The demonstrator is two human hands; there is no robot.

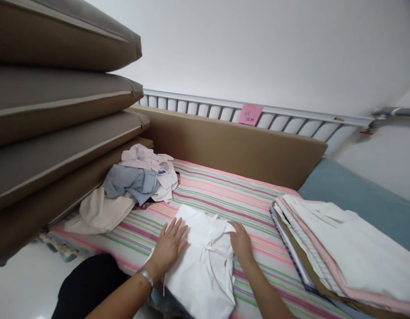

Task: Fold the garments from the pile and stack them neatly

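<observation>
In front of me a white shirt [201, 261] lies spread on the bed, with thin ties and loose folds across its middle. My left hand [169, 246], a silver bracelet at its wrist, rests flat on the shirt's left side with fingers stretched out. At the upper right of the shirt, my right hand [241, 241] pinches a corner of the cloth between thumb and fingers. The lower end of the shirt reaches the near edge of the bed.
A striped sheet [221, 181] covers the bed. Crumpled clothes [134, 181] are heaped at the left beside stacked thick cushions [68, 97]. A folded clothes stack [351, 248] lies at the right. Behind stand a brown board [224, 141], a radiator [198, 108] and a pink note [250, 114].
</observation>
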